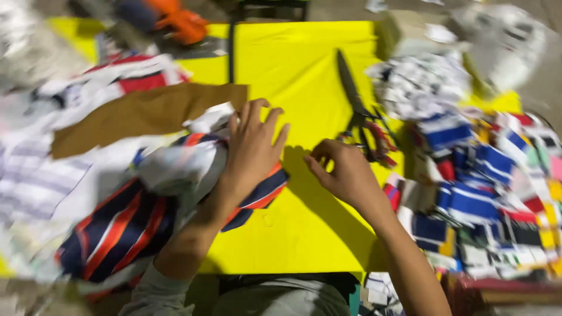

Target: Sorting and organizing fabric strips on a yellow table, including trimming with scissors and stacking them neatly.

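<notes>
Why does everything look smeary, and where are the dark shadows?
Head view: motion blur smears the pile of small colourful fabric pieces and the navy-and-orange striped cloth; the left hand and right hand cast sharp dark shadows on the bright yellow cloth-covered table.

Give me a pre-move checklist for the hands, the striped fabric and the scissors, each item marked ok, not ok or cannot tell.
1. Left hand flat on the striped fabric: ok.
2. Right hand empty: cannot tell, fingers curled and blurred.
3. Scissors lying untouched beyond the right hand: ok.
4. Scissor blades closed: ok.
5. Bare yellow cloth between the hands: ok.
6. Fabric piles tidy at right: not ok, heaped loosely.
</notes>
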